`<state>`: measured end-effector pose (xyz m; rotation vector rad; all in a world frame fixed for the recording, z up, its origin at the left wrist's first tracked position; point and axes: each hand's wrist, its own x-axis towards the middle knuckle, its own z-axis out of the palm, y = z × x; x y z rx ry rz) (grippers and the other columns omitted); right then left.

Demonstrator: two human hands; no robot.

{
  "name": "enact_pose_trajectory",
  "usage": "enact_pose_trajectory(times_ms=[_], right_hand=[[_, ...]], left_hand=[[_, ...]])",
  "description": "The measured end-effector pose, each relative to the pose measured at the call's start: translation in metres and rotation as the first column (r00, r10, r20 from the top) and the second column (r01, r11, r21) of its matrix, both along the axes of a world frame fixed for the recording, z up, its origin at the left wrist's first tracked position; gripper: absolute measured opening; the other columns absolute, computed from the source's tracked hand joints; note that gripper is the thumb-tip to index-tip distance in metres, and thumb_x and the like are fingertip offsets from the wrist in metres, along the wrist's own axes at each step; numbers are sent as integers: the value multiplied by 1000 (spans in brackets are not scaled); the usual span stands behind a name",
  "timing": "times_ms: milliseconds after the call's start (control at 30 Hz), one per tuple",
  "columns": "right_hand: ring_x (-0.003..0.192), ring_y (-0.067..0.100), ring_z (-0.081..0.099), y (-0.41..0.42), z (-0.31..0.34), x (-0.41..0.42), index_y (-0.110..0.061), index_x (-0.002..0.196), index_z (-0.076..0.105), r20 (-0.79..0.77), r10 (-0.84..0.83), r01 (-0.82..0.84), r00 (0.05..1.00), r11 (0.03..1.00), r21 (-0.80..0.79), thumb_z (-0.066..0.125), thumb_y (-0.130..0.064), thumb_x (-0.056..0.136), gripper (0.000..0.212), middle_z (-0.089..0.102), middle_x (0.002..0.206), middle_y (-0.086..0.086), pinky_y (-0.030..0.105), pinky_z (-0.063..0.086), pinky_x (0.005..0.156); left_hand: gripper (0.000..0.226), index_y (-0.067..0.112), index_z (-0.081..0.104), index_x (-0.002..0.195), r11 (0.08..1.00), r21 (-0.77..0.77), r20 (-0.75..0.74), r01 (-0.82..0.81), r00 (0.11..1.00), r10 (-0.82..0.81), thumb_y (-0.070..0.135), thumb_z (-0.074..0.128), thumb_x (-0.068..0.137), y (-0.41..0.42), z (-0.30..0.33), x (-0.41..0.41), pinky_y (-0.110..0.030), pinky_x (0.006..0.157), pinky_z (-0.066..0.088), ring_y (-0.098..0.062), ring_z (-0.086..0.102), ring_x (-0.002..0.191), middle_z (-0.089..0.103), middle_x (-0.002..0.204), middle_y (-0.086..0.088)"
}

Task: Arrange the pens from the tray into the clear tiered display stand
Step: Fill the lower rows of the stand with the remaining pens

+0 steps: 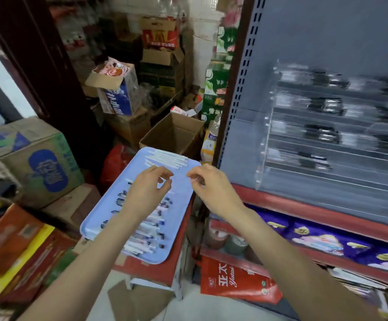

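A cluttered stockroom: on a blue tray (183, 218) lie blurred white pens (146, 230) with dark caps. Left hand (148, 189) and right hand (208, 184) hover with fingers curled; whether they pinch anything is unclear.

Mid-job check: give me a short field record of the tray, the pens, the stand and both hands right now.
tray: light blue plastic tray, resting on a red-topped stool
pens: white pens at the tray's far end; more pens with dark caps along the near half
stand: clear tiered display stand on the red shelf at right, blurred, some dark-capped pens already in its tiers
left hand: above the tray, fingers curled; contents unclear
right hand: over the tray's right edge, fingers pinched; contents unclear
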<state>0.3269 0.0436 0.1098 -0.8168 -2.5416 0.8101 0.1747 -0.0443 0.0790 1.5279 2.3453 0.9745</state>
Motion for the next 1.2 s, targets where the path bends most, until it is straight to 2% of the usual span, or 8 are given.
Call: enact_pose_trajectory(times_ms=[200, 333, 433, 567, 767, 1000, 1100, 1200], right_hand=[[128, 26, 40, -17, -69, -88, -10, 135, 45, 279, -12, 48, 960, 991, -124, 43, -16, 99, 37, 45, 137, 10, 40, 37, 103], [133, 29, 34, -19, -108, -121, -14, 144, 33, 414, -13, 96, 910, 979, -180, 38, -18, 101, 43, 31, 148, 7, 44, 35, 106], [131, 28, 35, -17, -125, -135, -15, 142, 36, 488, -40, 131, 872, 979, -153, 37, -18, 101, 41, 35, 144, 9, 40, 36, 103], [117, 30, 43, -13, -137, -145, -15, 129, 47, 554, -118, 200, 824, 976, -89, 43, -18, 99, 31, 44, 123, 13, 41, 44, 90], [95, 36, 53, 0, -135, -154, -9, 90, 51, 530, -114, 227, 841, 961, -154, 50, -8, 94, 4, 55, 102, 21, 44, 46, 81], [84, 25, 54, 6, -136, -149, -4, 93, 59, 481, -118, 267, 869, 930, -254, 55, -6, 92, 6, 57, 84, 4, 33, 46, 78], [103, 30, 54, 3, -138, -148, -4, 112, 58, 521, -105, 252, 847, 943, -219, 52, -8, 93, 20, 57, 109, 11, 37, 47, 86], [108, 28, 46, -3, -143, -147, -10, 120, 50, 514, -198, 236, 835, 972, -9, 48, -5, 94, 27, 44, 118, 13, 39, 47, 83]], left_hand=[[23, 8, 62, 112, 973, -233, 8, 5, 1000, -4, 9, 51, 92, -37, -57, -104, -40, 84, 47, -32, 59, 101, 61, 112, -14], [42, 10, 38, 140, 889, -421, -18, 179, 979, -205, 12, 39, 98, -36, -88, -141, -33, 100, 36, -26, 43, 128, 40, 145, -11], [48, 16, 25, 147, 823, -500, -39, 268, 943, -330, 17, 34, 100, -33, -113, -159, -27, 110, 26, -18, 26, 141, 22, 155, -2], [41, 7, 42, 138, 853, -433, -17, 290, 944, -330, 9, 39, 97, -27, -133, -168, -33, 112, 30, -25, 36, 136, 32, 150, -10], [25, 6, 66, 109, 930, -299, 31, 216, 976, -217, 4, 48, 91, -17, -138, -179, -45, 87, 48, -36, 56, 103, 58, 111, -16], [19, 18, 64, 109, 857, -474, 67, 204, 978, -195, 15, 56, 92, -2, -131, -191, -42, 94, 42, -28, 49, 110, 56, 109, -5], [10, 19, 64, 96, 848, -478, 108, 228, 974, -201, 14, 61, 89, 0, -130, -195, -42, 93, 44, -26, 54, 103, 55, 103, -3], [8, 16, 64, 96, 852, -468, 97, 235, 972, -215, 14, 61, 89, -1, -130, -194, -42, 92, 44, -25, 55, 102, 55, 104, -5]])
